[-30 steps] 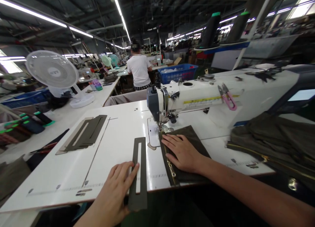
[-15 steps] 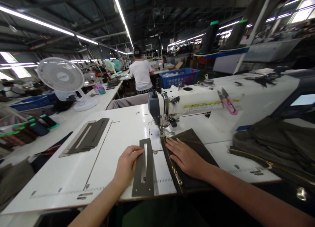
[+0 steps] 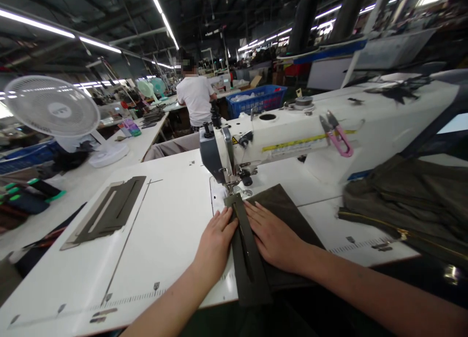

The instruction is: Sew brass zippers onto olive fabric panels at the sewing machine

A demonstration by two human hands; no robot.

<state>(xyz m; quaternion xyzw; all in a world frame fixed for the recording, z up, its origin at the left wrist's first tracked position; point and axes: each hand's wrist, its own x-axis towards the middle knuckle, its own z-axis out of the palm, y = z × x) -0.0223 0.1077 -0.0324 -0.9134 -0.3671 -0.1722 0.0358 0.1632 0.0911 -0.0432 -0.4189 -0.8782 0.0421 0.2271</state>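
Observation:
A dark olive slotted strip [image 3: 258, 281] lies lengthwise on a darker fabric panel [image 3: 287, 212], its far end by the needle of the sewing machine [image 3: 219, 154]. Glints of gold zipper show in the slot. My left hand [image 3: 215, 239] rests flat along the strip's left edge, fingers stretched toward the needle. On the other side, my right hand [image 3: 274, 237] lies flat over the panel, its fingertips at the strip's right edge. Both hands are open and press down from above.
A stack of slotted pieces [image 3: 113, 208] lies on the left of the white table. Pink snips [image 3: 340, 139] hang on the machine arm. A dark garment with a zipper [image 3: 405, 205] is heaped right. Behind stand a fan [image 3: 54, 108], a blue basket [image 3: 256, 102] and a person in white [image 3: 195, 98].
My left hand has moved right with the slotted strip, which now lies over the zipper on the panel. My right hand stays on the panel. The whole view has shifted a little.

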